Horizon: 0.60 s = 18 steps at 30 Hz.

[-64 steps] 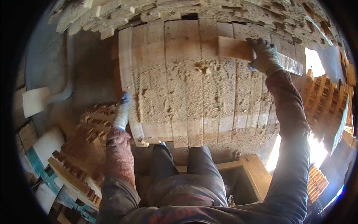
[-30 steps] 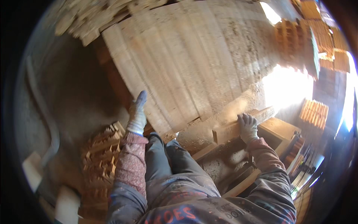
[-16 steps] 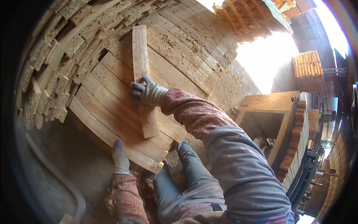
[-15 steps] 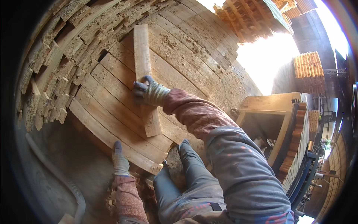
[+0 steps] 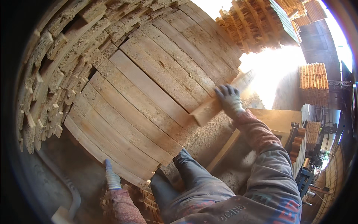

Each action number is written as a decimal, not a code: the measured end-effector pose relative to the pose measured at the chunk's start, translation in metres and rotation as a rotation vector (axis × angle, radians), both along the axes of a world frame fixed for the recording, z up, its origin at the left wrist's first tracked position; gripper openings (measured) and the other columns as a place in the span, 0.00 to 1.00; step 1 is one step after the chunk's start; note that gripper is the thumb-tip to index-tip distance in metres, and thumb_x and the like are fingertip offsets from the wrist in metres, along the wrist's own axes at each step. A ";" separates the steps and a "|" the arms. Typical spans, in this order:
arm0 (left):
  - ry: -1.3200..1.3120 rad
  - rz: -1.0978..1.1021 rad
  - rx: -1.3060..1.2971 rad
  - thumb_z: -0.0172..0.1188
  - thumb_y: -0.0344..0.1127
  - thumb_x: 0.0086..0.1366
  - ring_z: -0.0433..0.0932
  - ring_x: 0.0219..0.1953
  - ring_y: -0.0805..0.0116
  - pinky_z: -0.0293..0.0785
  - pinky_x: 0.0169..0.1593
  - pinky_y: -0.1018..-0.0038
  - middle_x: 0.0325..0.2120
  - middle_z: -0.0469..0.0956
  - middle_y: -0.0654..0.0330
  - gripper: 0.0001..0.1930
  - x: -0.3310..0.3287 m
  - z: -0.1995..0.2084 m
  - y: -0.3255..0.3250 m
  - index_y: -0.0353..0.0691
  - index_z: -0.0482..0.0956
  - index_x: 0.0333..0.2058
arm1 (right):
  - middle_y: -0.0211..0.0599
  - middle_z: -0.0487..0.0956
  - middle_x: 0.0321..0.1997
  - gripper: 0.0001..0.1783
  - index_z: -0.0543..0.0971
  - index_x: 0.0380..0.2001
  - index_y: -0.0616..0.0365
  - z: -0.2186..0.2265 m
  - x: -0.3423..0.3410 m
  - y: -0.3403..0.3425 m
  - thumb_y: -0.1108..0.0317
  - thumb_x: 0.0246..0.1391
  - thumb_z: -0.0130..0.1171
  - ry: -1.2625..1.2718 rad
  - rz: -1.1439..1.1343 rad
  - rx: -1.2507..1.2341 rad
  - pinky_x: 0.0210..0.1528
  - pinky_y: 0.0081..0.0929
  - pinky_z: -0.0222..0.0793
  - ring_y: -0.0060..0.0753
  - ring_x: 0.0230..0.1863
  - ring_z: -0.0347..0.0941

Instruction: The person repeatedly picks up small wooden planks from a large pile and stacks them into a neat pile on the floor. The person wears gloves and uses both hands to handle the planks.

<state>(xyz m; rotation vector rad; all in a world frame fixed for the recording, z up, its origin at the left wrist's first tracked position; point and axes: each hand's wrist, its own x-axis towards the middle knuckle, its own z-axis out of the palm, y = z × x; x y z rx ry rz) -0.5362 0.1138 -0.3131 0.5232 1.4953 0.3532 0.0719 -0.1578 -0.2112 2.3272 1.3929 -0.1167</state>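
My right hand, in a pale glove with dark fingertips, is closed on a loose wooden board. The board slants across the right edge of a layer of planks, its far end blurred against the bright light. Sawdust and shavings lie over the planks, which sit side by side. At the layer's near left edge, my gloved left hand touches the outermost plank with a stretched-out finger; its other fingers are mostly hidden.
Rough board ends form a stack along the left. A grey hose runs along the floor at lower left. To the right stand a wooden frame and machinery. More stacked timber stands at the back.
My right hand has carried the board from the middle of the layer rightward to its right edge. The board has turned to a different slant. My left hand stays at the near edge.
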 end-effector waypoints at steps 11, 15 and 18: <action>0.158 0.039 0.301 0.60 0.45 0.75 0.74 0.48 0.75 0.72 0.55 0.75 0.48 0.77 0.67 0.22 0.052 0.063 -0.026 0.39 0.77 0.60 | 0.32 0.72 0.66 0.24 0.77 0.59 0.39 -0.069 0.027 0.116 0.65 0.58 0.54 0.023 0.452 0.284 0.60 0.56 0.61 0.47 0.72 0.62; 0.257 -0.039 0.385 0.67 0.40 0.69 0.74 0.42 0.78 0.73 0.50 0.77 0.40 0.77 0.70 0.18 0.064 0.025 -0.024 0.38 0.78 0.53 | 0.47 0.64 0.73 0.32 0.72 0.67 0.44 -0.032 0.011 0.122 0.61 0.59 0.63 0.390 0.105 0.210 0.70 0.55 0.60 0.58 0.74 0.59; 0.099 -0.054 0.309 0.73 0.43 0.64 0.77 0.45 0.75 0.75 0.51 0.77 0.43 0.82 0.64 0.27 0.082 0.039 -0.015 0.38 0.77 0.57 | 0.62 0.56 0.75 0.47 0.63 0.73 0.40 -0.066 0.057 0.118 0.45 0.53 0.70 0.541 -0.483 0.448 0.71 0.54 0.61 0.67 0.75 0.56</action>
